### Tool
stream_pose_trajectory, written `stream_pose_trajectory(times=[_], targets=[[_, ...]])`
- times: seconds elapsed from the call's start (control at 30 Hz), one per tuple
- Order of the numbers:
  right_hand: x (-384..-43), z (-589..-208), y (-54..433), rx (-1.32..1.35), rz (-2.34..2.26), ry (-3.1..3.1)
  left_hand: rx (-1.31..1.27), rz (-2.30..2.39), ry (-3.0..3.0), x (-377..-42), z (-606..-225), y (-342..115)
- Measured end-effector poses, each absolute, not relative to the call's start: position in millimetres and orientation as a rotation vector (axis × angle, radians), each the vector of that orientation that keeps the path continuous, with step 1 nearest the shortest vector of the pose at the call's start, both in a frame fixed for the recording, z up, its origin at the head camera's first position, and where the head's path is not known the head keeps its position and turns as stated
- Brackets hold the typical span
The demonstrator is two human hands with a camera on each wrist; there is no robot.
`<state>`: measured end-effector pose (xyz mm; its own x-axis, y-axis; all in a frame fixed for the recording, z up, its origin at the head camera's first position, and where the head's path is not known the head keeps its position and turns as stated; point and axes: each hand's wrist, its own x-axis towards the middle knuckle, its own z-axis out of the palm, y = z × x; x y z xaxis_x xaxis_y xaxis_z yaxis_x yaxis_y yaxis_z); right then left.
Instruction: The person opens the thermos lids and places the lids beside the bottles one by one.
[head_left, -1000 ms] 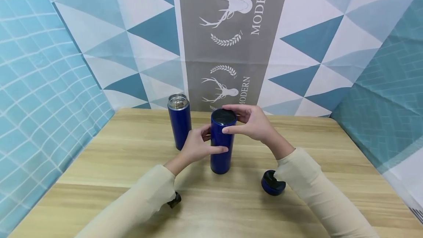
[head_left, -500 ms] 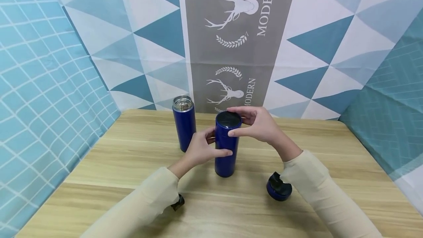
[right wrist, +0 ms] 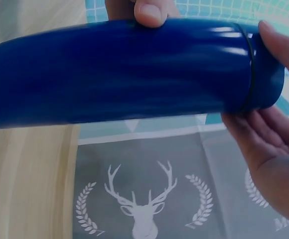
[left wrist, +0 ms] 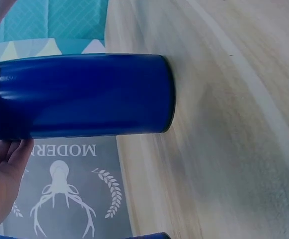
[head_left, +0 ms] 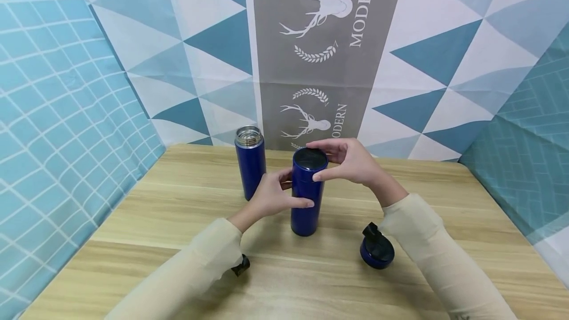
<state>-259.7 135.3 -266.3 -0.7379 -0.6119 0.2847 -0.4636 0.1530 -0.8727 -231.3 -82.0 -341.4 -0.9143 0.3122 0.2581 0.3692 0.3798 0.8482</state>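
Note:
Between my hands an upright blue vacuum flask (head_left: pixel 306 196) has its glossy black-topped lid (head_left: pixel 311 158) on. My left hand (head_left: pixel 273 196) grips the flask's body, thumb across the front. Up at the lid, my right hand (head_left: pixel 348 164) holds the rim between thumb and fingers. In the right wrist view, a thin dark seam parts the lid (right wrist: pixel 269 74) from the body (right wrist: pixel 134 74). The flask's base (left wrist: pixel 159 94) shows in the left wrist view; whether it touches the table cannot be told. Behind my left hand stands a second blue flask (head_left: pixel 251 169), its steel mouth uncovered.
A loose blue and black lid (head_left: pixel 377 257) lies on the wooden table (head_left: pixel 284 285) beside my right sleeve. A small black piece (head_left: pixel 241 264) juts from under my left sleeve. Patterned cloth (head_left: pixel 320 73) hangs behind the table's far edge.
The head view has shifted a little, so everything sits slightly further right in it. Both hands keep their hold on the flask and its lid. More of the loose lid shows beside the right sleeve.

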Motion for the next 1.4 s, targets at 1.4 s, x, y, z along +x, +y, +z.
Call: stream_pose_trajectory(times=[1.4], targets=[[-215.2,-290.4,109.1,-0.78,-1.926,2.543,-0.455,-1.633,-2.293,-206.7,-348.7,-58.4]])
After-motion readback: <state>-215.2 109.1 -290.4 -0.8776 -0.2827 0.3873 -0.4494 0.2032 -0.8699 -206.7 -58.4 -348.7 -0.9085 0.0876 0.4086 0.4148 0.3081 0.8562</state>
